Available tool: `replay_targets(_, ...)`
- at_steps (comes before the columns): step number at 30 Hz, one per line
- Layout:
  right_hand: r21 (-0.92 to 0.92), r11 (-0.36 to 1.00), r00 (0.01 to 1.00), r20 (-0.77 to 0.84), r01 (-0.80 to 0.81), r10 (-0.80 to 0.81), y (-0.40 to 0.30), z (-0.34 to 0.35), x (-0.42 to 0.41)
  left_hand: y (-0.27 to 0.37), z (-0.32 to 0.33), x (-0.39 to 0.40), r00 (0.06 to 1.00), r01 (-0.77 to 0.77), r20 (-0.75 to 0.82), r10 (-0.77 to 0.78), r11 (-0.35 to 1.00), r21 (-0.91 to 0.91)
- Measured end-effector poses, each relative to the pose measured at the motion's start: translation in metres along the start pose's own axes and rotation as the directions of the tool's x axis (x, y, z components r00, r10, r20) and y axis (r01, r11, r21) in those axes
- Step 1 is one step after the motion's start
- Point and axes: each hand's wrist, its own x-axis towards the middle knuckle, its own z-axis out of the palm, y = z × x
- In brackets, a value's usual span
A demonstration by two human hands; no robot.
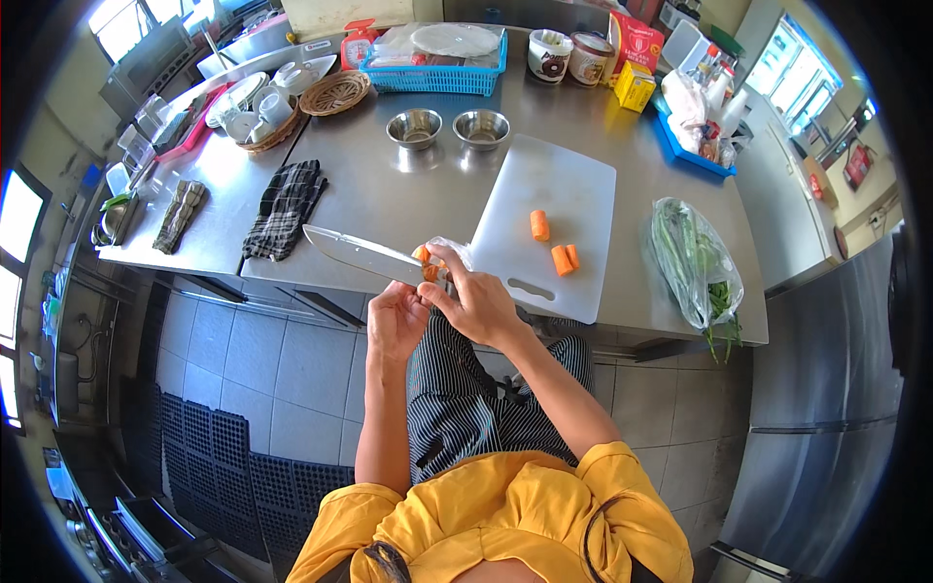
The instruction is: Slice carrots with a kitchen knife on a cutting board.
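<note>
A broad-bladed kitchen knife (364, 251) points left, level with the front edge of the steel table. At its heel, my right hand (474, 302) closes around the handle end, hiding the handle. Orange carrot pieces (431, 272) show against the blade, close to my right thumb and index finger. Just below the blade, my left hand (397, 321) has curled fingers touching the same spot; its grip is hidden. On the white cutting board (532, 178) to the right lie several peeled carrot pieces (539, 226). Crumpled clear plastic (455, 249) sits behind my right fingers.
Two steel bowls (414, 129) stand beyond the board. A bag of green vegetables (696, 255) lies at right, its stems over the table edge. A checked cloth (286, 210) rests at left. Behind are a blue basket (437, 80) and a blue tray of bottles (685, 149).
</note>
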Motion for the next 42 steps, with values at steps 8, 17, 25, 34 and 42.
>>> replay_targets(8,-0.02,0.999,0.997,-0.062,0.049,-0.05,0.003,0.002,0.002,-0.004,0.015,0.002,0.999,-0.025,-0.036,0.027,0.998,0.05)
replay_targets(17,0.102,0.994,0.999,-0.03,-0.029,0.032,0.008,0.001,0.003,-0.007,0.021,0.003,0.996,0.001,-0.094,-0.001,1.0,0.009)
replay_targets(25,-0.045,0.998,0.998,-0.054,0.033,-0.036,0.001,0.002,0.002,-0.004,0.013,0.001,0.979,0.03,-0.201,-0.037,0.999,-0.04)
replay_targets(34,-0.008,1.0,0.994,-0.107,0.03,-0.031,0.005,0.006,0.006,-0.004,0.006,0.004,0.997,0.079,0.021,-0.077,0.994,-0.075)
replay_targets(42,0.114,0.989,0.994,-0.048,-0.094,0.1,0.006,0.005,0.005,-0.004,0.02,0.003,0.999,0.032,-0.035,-0.031,0.999,0.021)
